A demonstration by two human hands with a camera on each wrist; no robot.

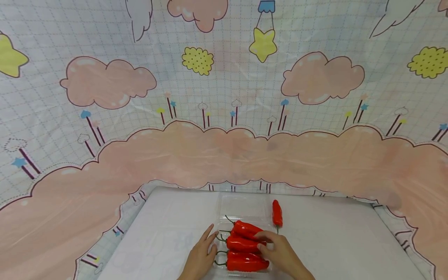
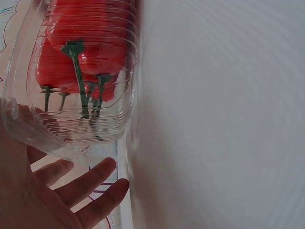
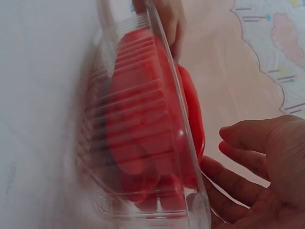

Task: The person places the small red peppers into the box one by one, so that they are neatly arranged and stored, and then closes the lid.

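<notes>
In the head view, several shiny red peppers with thin green stems lie side by side in a clear plastic box, stems pointing left. My left hand is at the box's left end, fingers extended by the stems. The left wrist view has this left hand with fingers spread below the box's ribbed end. At the opposite end, my right hand touches the pepper tips with its fingers. Seen from the right wrist, the right hand has loosely bent fingers against the box rim, with no pepper enclosed.
The box's clear lid lies folded back behind the peppers. One loose red pepper rests on the white table, right of the lid. A patterned cloth with clouds and stars hangs behind and around the table.
</notes>
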